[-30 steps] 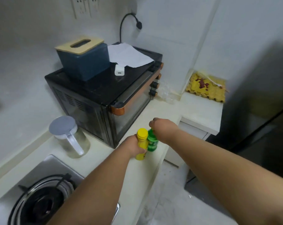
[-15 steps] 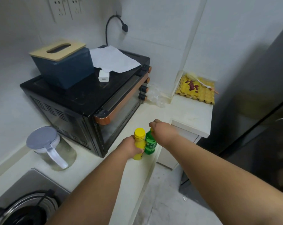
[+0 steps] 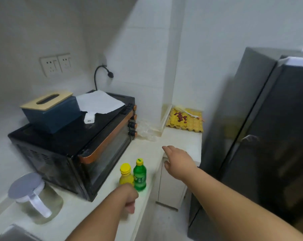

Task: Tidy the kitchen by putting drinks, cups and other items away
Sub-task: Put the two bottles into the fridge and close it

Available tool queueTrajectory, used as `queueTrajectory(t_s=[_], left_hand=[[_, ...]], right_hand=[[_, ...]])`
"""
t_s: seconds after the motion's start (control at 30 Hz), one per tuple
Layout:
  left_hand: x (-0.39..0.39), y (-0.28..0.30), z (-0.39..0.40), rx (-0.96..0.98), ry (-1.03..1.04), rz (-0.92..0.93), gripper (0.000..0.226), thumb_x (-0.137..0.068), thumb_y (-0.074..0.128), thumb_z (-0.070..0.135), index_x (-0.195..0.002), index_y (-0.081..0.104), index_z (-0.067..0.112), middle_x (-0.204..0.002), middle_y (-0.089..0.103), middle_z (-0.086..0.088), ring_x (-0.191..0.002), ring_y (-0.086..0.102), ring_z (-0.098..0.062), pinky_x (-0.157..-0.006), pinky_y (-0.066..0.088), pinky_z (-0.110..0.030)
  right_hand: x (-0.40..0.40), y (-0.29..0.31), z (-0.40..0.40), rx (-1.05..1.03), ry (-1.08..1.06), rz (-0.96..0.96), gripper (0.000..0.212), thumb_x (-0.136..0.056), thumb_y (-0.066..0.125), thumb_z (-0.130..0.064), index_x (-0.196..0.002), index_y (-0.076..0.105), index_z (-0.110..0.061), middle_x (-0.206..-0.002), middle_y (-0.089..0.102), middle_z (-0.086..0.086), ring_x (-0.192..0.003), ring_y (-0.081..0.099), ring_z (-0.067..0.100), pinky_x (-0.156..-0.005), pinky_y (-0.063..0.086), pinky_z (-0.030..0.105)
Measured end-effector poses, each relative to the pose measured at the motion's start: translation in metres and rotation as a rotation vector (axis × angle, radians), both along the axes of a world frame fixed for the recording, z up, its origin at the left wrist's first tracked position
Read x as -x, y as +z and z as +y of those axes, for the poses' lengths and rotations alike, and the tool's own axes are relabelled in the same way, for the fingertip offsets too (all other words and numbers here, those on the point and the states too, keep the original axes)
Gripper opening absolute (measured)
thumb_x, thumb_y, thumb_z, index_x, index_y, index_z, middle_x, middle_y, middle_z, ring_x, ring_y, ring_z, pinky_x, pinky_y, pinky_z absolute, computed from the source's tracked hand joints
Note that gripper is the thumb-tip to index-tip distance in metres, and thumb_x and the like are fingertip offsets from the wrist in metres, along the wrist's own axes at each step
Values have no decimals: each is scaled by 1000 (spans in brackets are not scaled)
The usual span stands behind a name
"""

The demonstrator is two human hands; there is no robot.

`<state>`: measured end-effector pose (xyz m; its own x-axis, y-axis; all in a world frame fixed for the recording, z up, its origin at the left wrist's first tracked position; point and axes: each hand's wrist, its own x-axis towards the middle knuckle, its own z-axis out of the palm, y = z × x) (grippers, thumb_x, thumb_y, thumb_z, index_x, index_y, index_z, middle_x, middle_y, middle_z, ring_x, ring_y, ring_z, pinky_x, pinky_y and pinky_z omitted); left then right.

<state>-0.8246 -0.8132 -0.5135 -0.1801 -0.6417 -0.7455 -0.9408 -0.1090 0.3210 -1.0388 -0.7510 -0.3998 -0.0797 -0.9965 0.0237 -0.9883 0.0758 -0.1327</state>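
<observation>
A yellow bottle point(image 3: 125, 174) with a yellow cap and a green bottle point(image 3: 139, 174) with a yellow cap stand upright side by side on the cream counter point(image 3: 147, 146), in front of the oven. My left hand point(image 3: 129, 197) hovers just in front of the yellow bottle, fingers loosely curled and holding nothing. Farther right, my right hand point(image 3: 177, 160) is held over the counter's edge with relaxed fingers, apart from both bottles.
A black toaster oven point(image 3: 74, 145) carries a blue tissue box point(image 3: 50, 112), a white paper and a white charger. A lidded glass jug point(image 3: 34, 197) stands at the left. A yellow egg tray point(image 3: 185, 121) lies at the back. A dark fridge point(image 3: 260, 136) fills the right.
Both hands have let go of the bottles, which now stand free. My left hand drew back toward me and my right hand moved right. The view tilted up.
</observation>
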Motion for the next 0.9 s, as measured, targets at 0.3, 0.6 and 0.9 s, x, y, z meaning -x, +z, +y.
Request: queueTrajectory(t_s=[0.3, 0.6, 0.9], left_hand=[[235, 106, 70, 304, -210, 700, 54, -99, 56, 35, -148, 44, 16, -149, 50, -4, -135, 49, -19, -109, 36, -27], [386, 192, 100, 440, -168, 1036, 72, -99, 43, 55, -158, 25, 17, -161, 32, -4, -147, 32, -20, -118, 26, -33], [418, 202, 93, 444, -11, 1074, 63, -103, 29, 55, -153, 32, 16, -153, 41, -7, -140, 40, -25, -110, 33, -37]], right_hand=[[166, 117, 116, 392, -282, 243, 54, -83, 60, -20, -136, 56, -11, -137, 58, 8, -123, 57, 30, -107, 45, 41], [240, 220, 164, 559, -411, 484, 79, -85, 62, -23, -156, 30, -11, -163, 25, 11, -151, 23, 29, -124, 21, 46], [258, 247, 145, 538, -451, 400, 84, -91, 52, -29, -161, 10, -10, -167, 14, 6, -154, 10, 23, -126, 13, 37]])
